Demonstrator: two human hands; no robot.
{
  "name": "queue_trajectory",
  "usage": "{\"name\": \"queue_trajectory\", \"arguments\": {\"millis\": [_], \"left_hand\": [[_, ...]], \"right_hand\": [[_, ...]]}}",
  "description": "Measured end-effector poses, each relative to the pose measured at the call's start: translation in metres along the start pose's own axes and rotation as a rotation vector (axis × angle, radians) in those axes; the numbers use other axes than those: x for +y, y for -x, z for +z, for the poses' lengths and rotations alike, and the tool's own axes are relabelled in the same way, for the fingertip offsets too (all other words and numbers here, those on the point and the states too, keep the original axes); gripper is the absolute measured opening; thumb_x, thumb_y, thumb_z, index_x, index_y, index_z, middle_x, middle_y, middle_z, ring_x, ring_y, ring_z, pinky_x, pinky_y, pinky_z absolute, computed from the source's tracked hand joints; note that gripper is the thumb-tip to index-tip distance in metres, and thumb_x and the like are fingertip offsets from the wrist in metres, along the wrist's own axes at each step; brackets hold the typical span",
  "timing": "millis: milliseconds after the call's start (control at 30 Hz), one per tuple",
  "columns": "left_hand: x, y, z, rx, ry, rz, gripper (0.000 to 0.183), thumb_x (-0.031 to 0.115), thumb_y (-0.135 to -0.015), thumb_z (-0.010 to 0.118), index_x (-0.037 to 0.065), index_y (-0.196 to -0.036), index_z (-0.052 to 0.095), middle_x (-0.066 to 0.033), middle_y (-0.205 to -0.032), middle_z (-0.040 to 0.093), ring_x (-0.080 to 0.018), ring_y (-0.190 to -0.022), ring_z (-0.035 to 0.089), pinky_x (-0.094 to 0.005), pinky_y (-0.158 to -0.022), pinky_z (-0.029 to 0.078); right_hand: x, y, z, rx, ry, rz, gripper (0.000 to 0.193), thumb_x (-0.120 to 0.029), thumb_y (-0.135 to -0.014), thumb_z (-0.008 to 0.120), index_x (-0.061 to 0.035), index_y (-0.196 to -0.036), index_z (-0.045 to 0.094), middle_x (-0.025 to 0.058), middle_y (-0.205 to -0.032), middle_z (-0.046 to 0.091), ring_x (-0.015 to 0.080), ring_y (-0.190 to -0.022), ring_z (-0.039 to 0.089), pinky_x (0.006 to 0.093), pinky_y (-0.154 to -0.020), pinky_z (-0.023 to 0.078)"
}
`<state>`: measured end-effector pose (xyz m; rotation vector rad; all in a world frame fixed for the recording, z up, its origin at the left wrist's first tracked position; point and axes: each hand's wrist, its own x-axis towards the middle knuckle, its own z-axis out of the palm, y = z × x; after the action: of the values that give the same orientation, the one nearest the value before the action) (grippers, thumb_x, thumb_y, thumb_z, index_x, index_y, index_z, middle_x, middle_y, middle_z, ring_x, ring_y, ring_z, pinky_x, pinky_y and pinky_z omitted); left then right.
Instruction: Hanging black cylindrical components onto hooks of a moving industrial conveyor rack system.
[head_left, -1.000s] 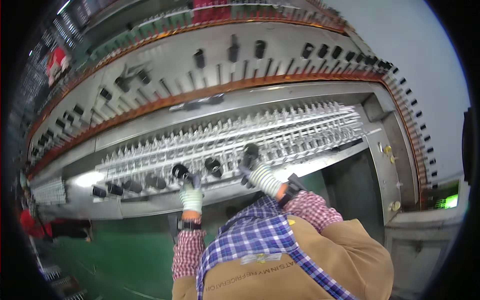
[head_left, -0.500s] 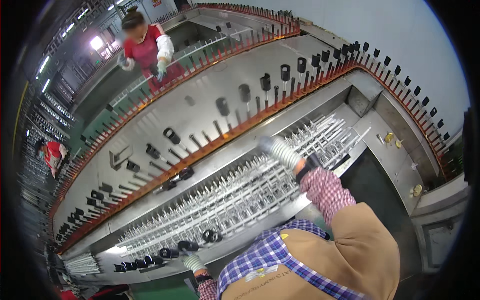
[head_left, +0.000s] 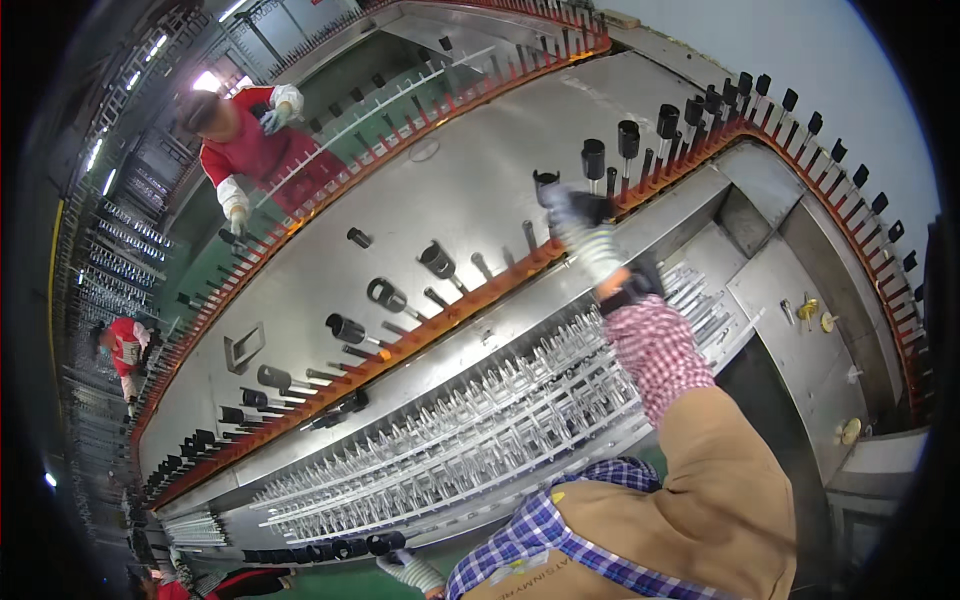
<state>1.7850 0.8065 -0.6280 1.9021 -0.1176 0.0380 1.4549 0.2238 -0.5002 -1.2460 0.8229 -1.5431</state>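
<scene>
My right hand, in a pale glove with a striped cuff, reaches over the orange-red conveyor rail. Motion smears its fingers. One black hollow cylinder shows at its fingertips and a dark shape beside its palm; whether it grips either is unclear. Low in view, my gloved left hand is beside a black cylinder, the end one of a row along the bench's near edge. Its fingers are partly out of sight. Between my hands lies a long rack of shiny metal pieces.
Black cylinders stand on rods along the curving rail, among them one close to my right hand. Another dark piece lies on the ledge below. A person in red works across the steel table. Brass-coloured discs lie at right.
My right hand has moved from above the metal rack up to the rail. The black cylinder on the rack's near side no longer shows there. The view has shifted, and the co-worker's arms have moved.
</scene>
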Motion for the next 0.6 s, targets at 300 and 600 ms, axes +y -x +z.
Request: {"name": "queue_trajectory", "arguments": {"millis": [300,600], "left_hand": [[0.012,0.012,0.036,-0.330,0.016,-0.142,0.025,0.016,-0.080,0.053,0.002,-0.100,0.047,-0.0090,-0.079,0.057,-0.0140,-0.065,0.052,-0.0243,-0.051,0.043],[0.044,0.024,0.032,-0.400,-0.175,-0.325,0.017,0.015,-0.081,0.050,0.002,-0.091,0.052,-0.0095,-0.079,0.058,-0.0160,-0.057,0.053,-0.0273,-0.050,0.045]], "right_hand": [[0.036,-0.089,-0.189,0.441,0.705,0.157,0.028,-0.026,-0.078,0.057,-0.0024,-0.094,0.056,0.0065,-0.075,0.060,0.0152,-0.068,0.056,0.0290,-0.062,0.045],[-0.059,-0.009,-0.048,0.139,0.251,0.022,0.027,-0.020,-0.083,0.050,-0.0013,-0.102,0.052,0.0100,-0.077,0.058,0.0128,-0.060,0.054,0.0226,-0.048,0.042]]}}
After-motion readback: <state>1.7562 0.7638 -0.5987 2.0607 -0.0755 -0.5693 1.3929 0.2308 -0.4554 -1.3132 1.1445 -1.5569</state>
